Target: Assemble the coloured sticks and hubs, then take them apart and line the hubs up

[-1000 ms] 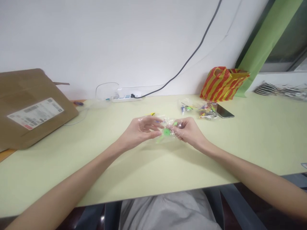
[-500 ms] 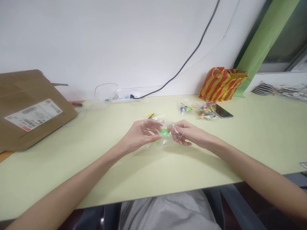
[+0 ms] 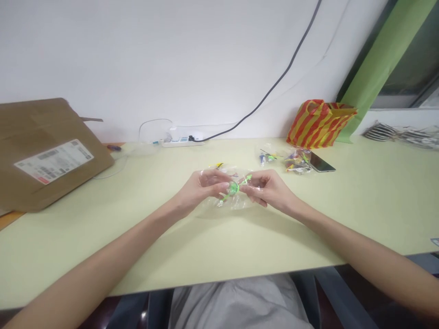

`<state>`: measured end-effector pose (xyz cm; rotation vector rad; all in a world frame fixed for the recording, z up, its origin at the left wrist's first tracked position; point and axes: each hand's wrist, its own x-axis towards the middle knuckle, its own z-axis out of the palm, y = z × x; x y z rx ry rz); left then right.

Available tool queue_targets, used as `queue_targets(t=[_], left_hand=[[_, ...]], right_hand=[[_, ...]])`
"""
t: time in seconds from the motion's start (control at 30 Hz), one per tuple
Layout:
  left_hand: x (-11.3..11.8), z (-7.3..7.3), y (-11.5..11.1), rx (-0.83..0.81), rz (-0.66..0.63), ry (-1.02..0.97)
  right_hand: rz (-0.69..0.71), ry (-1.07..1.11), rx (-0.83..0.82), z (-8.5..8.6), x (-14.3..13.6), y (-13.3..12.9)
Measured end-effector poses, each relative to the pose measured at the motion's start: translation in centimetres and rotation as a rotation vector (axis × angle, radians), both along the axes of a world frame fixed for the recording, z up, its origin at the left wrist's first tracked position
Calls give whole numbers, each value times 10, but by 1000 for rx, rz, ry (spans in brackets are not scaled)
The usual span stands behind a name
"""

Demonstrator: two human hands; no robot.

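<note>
Between my two hands, a little above the table, is a clear plastic bag (image 3: 236,204) with a small green toy (image 3: 233,188) that has a round middle and an arrow-shaped tip. My left hand (image 3: 209,185) pinches the toy's round part from the left, fingers curled around the film. From the other side my right hand (image 3: 265,186) pinches it too, thumb and forefinger at the green arrow piece. Whether the toy is inside the film or in front of it, I cannot tell. A small yellow and black piece (image 3: 216,165) lies just behind my left hand.
Clear bags of colourful small parts (image 3: 297,161) lie at the back right beside a phone (image 3: 321,161). A striped red and yellow bag (image 3: 317,125) stands behind them. A power strip (image 3: 181,142) sits along the wall; a brown cardboard parcel (image 3: 51,155) leans at the left.
My hands have closed in on the green toy, and its arrow tip now shows at the upper right. My right fingers have drawn together on it. The view has shifted slightly.
</note>
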<state>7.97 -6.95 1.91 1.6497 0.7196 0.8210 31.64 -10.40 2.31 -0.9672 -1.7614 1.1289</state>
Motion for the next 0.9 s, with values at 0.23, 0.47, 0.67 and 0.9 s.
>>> queue_targets(t=[0.23,0.47,0.67,0.9], left_hand=[[-1,8,-1,14,76,-6],[-8,17,0,56,226,-7],[-16,34,3,42,121,43],[-20,47,0,100,-52,301]], right_hand=[[4,8,-6,2,0,0],[-16,-15,-13,5,0,-2],[-2,-118,-21,8,3,0],[132,-455,130,46,2,5]])
